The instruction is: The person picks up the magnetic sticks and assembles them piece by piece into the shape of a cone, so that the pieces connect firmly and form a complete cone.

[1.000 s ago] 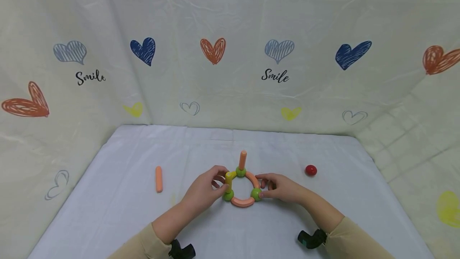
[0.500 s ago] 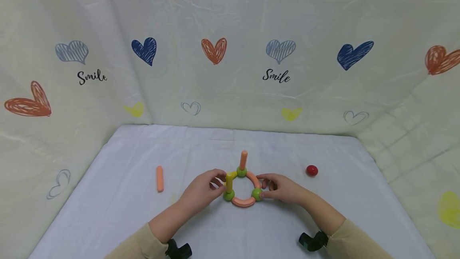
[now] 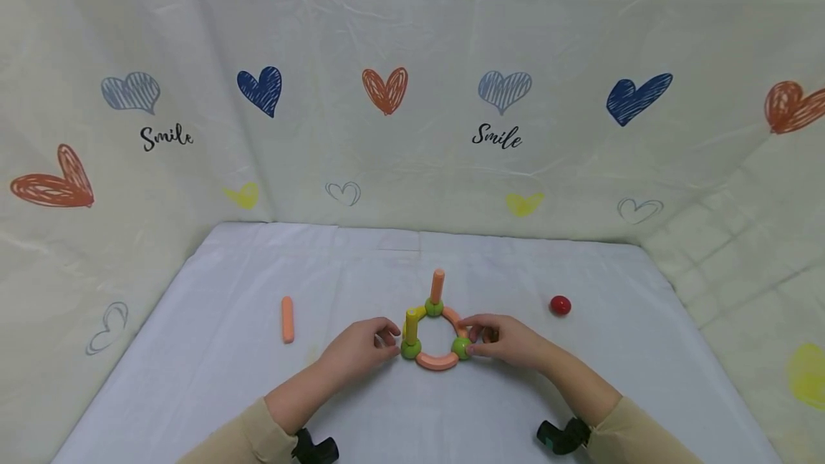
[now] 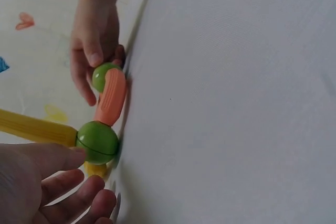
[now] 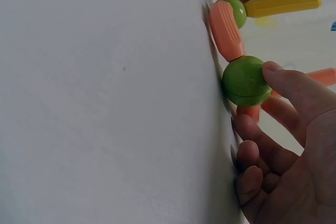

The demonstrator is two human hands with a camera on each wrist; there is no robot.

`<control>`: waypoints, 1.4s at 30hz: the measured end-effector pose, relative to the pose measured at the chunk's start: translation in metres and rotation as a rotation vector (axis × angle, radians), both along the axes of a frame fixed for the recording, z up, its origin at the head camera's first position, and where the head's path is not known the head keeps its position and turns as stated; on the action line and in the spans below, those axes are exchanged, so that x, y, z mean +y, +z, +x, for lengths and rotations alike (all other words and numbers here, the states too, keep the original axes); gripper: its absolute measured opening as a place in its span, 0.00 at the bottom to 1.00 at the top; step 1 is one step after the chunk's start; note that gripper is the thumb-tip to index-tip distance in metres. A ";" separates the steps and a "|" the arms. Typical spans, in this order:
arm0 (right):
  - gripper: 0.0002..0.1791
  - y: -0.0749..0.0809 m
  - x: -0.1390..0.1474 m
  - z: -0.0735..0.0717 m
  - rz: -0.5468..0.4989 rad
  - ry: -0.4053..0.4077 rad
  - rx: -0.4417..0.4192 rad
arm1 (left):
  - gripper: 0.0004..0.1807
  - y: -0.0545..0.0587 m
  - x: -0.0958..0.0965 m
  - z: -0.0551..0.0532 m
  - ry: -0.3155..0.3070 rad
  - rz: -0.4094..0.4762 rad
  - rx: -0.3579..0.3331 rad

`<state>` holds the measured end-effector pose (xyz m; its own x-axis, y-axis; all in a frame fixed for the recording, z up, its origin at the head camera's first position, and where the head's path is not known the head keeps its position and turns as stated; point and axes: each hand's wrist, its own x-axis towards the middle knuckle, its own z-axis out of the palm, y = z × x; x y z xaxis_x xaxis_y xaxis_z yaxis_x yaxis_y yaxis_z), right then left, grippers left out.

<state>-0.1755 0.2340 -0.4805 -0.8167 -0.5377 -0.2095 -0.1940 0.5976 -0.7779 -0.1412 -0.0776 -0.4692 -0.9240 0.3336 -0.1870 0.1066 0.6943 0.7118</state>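
Note:
A toy ring of green balls and curved rods [image 3: 437,361] lies mid-table. One straight peach rod [image 3: 437,286] stands on its far ball; a yellow rod [image 3: 412,326] stands on the left ball [image 3: 410,349]. My left hand [image 3: 362,346] is just left of that ball, fingers loosely bent around nothing; in the left wrist view its thumb is close to the ball, and contact cannot be made out. My right hand [image 3: 505,339] holds the ring's right side, with the thumb on the right green ball [image 5: 245,81] and a finger along the curved peach rod behind it.
A loose peach rod [image 3: 287,320] lies to the left on the white cloth, and a red ball [image 3: 560,305] lies to the right. Black wrist cameras [image 3: 563,436] hang below both wrists. A heart-printed curtain [image 3: 412,163] closes off the back and sides.
My left hand has let go of the yellow rod and drawn back left and slightly down. The yellow rod stays standing on its ball. My right hand keeps its place on the ring.

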 end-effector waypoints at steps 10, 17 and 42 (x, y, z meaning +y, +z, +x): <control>0.17 0.001 -0.001 0.003 0.011 0.014 0.005 | 0.11 -0.008 0.003 -0.001 -0.034 -0.055 -0.017; 0.17 0.000 -0.002 0.004 0.017 0.010 0.011 | 0.11 -0.007 0.005 -0.002 -0.025 -0.079 -0.003; 0.14 0.007 -0.021 0.019 0.050 0.104 0.090 | 0.16 -0.011 -0.003 -0.015 0.060 -0.011 -0.031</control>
